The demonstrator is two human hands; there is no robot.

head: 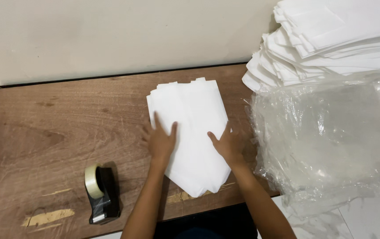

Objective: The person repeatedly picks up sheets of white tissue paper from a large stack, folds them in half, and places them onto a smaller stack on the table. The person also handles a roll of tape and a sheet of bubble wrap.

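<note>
Both hands (194, 142) press flat on smooth white folded paper bags (190, 128).

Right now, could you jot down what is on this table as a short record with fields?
left hand: flat on the white sheets, fingers spread
right hand: flat on the same sheets, near their right edge
white sheets: small stack lying mid-table
tape dispenser: black, with a roll, near the front edge, left of the hands
clear plastic: crumpled heap at right
paper pile: tall white stack at far right
table: scratched brown wood
</note>
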